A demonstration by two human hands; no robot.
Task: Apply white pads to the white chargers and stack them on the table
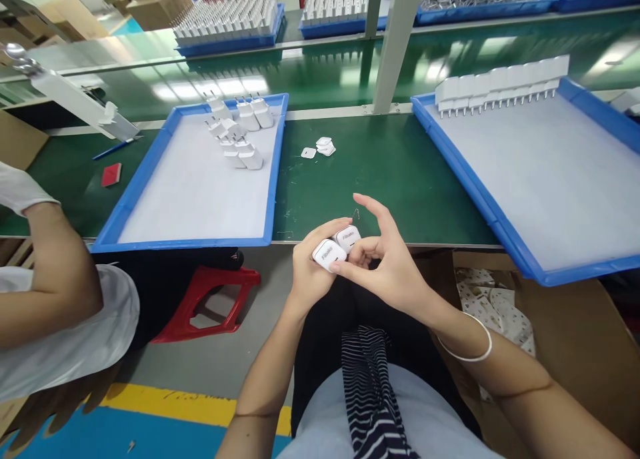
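Observation:
Two white charger plugs point(330, 253) are held side by side just in front of the table's near edge, their printed end faces turned up toward me. My left hand point(309, 265) wraps round them from the left. From the right, my right hand point(387, 259) closes on the same pair, thumb at the nearer face and curled fingers against the farther plug; its index finger sticks out. Small metal prongs show just beyond the farther plug. On the green table point(350, 185) ahead lie a few small white square pieces point(325, 146).
A blue-rimmed tray point(273, 199) at left holds several upright charger plugs point(247, 153). Another tray point(480, 179) at right carries a row of plugs point(500, 89). A metal post point(395, 45) rises behind. At left sits a co-worker with a gloved hand point(23, 189); a red stool point(215, 299) stands below.

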